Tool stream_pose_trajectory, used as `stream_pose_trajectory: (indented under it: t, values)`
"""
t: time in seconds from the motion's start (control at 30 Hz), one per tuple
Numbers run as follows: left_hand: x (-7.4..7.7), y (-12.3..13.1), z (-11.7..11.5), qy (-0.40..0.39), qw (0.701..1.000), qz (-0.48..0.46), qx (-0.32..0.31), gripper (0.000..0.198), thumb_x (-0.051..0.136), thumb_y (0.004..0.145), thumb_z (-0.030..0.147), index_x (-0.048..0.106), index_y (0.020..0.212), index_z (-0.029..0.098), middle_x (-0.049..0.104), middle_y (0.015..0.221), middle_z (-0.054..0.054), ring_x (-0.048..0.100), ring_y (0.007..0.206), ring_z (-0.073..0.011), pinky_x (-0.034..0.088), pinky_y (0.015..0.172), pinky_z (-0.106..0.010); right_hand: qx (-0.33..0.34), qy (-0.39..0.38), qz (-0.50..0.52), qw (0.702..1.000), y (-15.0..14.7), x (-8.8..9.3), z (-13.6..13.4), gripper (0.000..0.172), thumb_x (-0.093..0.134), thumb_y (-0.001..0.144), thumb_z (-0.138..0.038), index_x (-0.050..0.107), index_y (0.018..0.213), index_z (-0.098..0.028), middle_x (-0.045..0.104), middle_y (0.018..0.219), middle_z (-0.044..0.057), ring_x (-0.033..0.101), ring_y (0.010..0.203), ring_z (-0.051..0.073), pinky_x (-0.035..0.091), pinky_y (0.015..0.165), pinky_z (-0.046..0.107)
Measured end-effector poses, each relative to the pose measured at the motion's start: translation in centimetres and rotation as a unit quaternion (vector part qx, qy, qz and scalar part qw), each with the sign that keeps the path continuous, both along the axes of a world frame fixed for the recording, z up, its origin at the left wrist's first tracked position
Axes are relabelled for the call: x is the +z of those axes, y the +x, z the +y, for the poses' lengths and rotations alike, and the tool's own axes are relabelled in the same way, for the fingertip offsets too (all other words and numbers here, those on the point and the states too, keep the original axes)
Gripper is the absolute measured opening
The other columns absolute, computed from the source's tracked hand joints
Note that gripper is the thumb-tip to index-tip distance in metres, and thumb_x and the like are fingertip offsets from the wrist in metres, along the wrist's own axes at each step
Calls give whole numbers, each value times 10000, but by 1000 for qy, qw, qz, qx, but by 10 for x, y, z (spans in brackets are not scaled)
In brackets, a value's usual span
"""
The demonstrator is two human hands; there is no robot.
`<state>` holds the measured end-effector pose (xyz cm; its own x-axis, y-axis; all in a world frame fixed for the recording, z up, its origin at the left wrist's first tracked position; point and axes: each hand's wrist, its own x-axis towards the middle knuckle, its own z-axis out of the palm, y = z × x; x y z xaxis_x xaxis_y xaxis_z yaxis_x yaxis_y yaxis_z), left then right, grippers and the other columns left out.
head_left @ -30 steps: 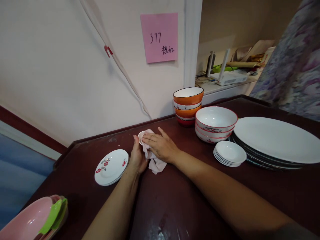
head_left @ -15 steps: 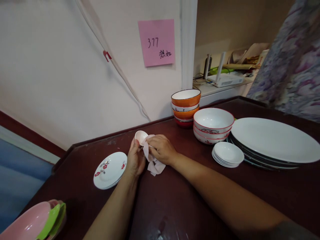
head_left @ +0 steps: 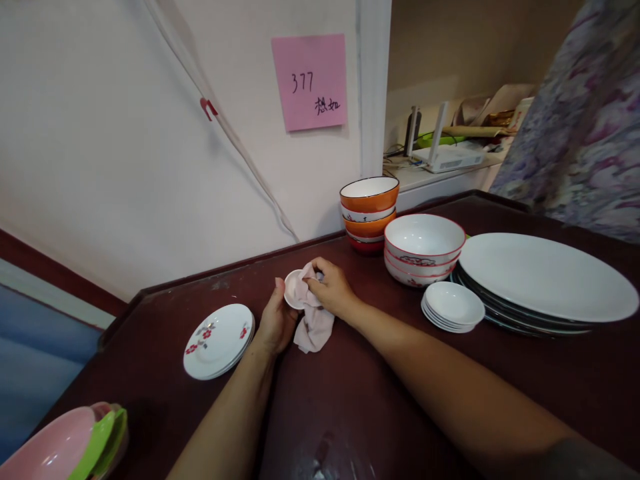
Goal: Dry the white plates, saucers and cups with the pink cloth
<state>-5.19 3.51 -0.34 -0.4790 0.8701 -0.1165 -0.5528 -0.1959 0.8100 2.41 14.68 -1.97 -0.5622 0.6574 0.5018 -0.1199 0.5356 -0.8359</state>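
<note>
My left hand (head_left: 276, 319) grips a small white dish (head_left: 291, 291) by its side, thumb near the rim. The dish is tilted with its hollow facing up and toward me. My right hand (head_left: 331, 288) pinches a pale pink cloth (head_left: 316, 328) and presses part of it into the dish; the rest of the cloth hangs below. Left of my left hand lies a short stack of white plates with red flowers (head_left: 220, 341). To the right of my right arm sits a stack of small white dishes (head_left: 454, 305).
Orange and white bowls (head_left: 369, 197) are stacked by the wall. Red-rimmed bowls (head_left: 425, 241) and large oval plates (head_left: 545, 275) stand to the right. Pink and green bowls (head_left: 55, 443) occupy the near left corner of the dark table (head_left: 310, 413). A router (head_left: 447, 157) is on the shelf behind.
The dish has shifted slightly right and down and tipped. My right hand has pushed the cloth from beside the dish into its hollow.
</note>
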Motion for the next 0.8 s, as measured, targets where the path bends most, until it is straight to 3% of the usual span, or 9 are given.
stream_pose_trajectory:
  t: [0.07,0.17,0.3,0.5,0.63,0.8]
  values:
    - [0,1,0,-25,1000,9,-8,511,482,893,525,663,1148,121,715,1096,-123,604,1134,-287,462,980,-407,-32,21,-23,999,4,2,2,35,569,772,-230,546,764,-207,560,755,-21,541,721,143,397,667,246]
    - [2,2,1,-37,999,24,-15,492,487,897,507,666,1153,127,714,1108,-116,603,1137,-285,458,985,-404,-80,108,-73,988,12,10,2,112,589,773,-301,526,735,-217,530,743,-26,500,685,140,343,626,245]
    - [4,4,3,-41,999,29,-9,461,499,898,483,668,1152,137,714,1110,-114,605,1135,-283,454,991,-402,-79,151,-110,979,16,15,0,122,591,782,-323,531,746,-223,528,744,-21,482,673,142,315,603,246]
    - [0,6,0,-9,999,43,-4,466,612,831,475,648,1155,143,713,1095,-118,622,1099,-289,487,939,-392,-52,-30,-7,998,-1,4,-1,82,554,783,-246,531,714,-207,548,719,-25,520,718,141,373,657,234]
    - [-1,7,-2,42,995,93,17,529,737,752,326,579,1242,206,666,1199,-102,620,1092,-256,488,915,-348,-52,-156,-40,986,-8,-2,6,52,580,722,-246,554,726,-202,558,687,-34,501,667,134,373,602,222]
    - [1,4,0,72,986,145,41,678,809,616,95,554,1213,293,639,1225,-61,602,1098,-210,467,918,-301,-10,-213,-71,974,-9,-6,4,87,546,745,-250,579,704,-181,603,649,-4,531,603,139,374,538,226]
